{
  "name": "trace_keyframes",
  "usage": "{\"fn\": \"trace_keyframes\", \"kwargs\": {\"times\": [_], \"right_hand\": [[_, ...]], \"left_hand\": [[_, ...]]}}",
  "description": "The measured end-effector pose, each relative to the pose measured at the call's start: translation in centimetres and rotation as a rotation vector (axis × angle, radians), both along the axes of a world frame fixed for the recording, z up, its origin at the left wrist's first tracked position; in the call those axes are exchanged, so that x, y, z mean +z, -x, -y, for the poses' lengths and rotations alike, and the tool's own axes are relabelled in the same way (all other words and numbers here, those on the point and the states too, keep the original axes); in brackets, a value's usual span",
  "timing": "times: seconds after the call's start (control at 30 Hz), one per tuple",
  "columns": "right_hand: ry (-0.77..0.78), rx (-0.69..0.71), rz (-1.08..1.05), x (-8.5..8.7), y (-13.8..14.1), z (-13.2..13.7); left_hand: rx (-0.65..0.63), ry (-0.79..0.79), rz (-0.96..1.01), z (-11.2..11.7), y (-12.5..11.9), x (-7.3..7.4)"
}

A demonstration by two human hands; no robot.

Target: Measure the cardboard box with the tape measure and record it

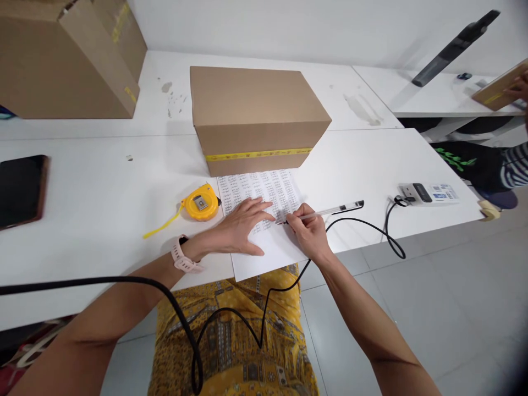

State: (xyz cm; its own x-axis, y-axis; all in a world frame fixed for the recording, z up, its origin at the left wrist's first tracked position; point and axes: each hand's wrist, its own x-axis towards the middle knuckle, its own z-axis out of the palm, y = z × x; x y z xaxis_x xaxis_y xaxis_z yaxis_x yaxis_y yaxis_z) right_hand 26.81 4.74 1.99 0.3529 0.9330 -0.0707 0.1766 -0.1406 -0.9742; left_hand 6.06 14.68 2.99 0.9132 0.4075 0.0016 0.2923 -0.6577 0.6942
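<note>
My right hand (308, 231) is closed around a clear pen with a black cap (336, 210), its tip on a sheet of paper (264, 263). Rows of handwritten entries fill the sheet's upper part, while its lower part is blank. Flat on the paper's left side rests my left hand (243, 226), fingers spread and holding nothing. A yellow tape measure (201, 202) lies just left of the sheet, a short length of its tape pulled out. Behind the paper sits a closed cardboard box (259, 118) with yellow tape, covering the sheet's top edge.
A larger cardboard box (70, 66) stands at the back left, above a dark phone (22, 190). A black cable (264, 319) crosses my lap towards a power bank (416, 193) at right. Another person's hand (520, 88) holds a cardboard piece beyond a dark bottle (449, 52).
</note>
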Motion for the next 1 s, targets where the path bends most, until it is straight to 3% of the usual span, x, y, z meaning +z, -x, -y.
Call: {"fn": "trace_keyframes", "kwargs": {"times": [0.17, 0.23, 0.5, 0.6, 0.73, 0.87, 1.0], "right_hand": [[-0.011, -0.080, -0.057, -0.3, -0.2, 0.2], [-0.023, -0.088, -0.067, -0.4, -0.3, 0.2], [-0.046, -0.123, -0.089, -0.5, -0.3, 0.3], [-0.059, -0.074, -0.082, -0.2, -0.2, 0.3], [-0.068, 0.037, -0.078, 0.0, 0.0, 0.3], [-0.077, 0.003, 0.076, -0.1, 0.2, 0.3], [-0.051, 0.011, 0.125, 0.2, 0.3, 0.4]], "left_hand": [[-0.020, 0.470, 0.088, -2.0, 1.8, 2.1], [0.007, 0.575, 0.114, -2.4, 2.0, 2.5], [0.052, 0.601, 0.088, -2.3, 1.7, 2.7], [0.051, 0.621, 0.105, -2.3, 1.8, 2.7], [0.037, 0.465, 0.072, -1.7, 1.7, 2.1], [-0.022, 0.075, 0.014, -0.8, 1.2, 0.7], [-0.043, -0.071, -0.003, -0.4, 1.0, -0.1]]}}
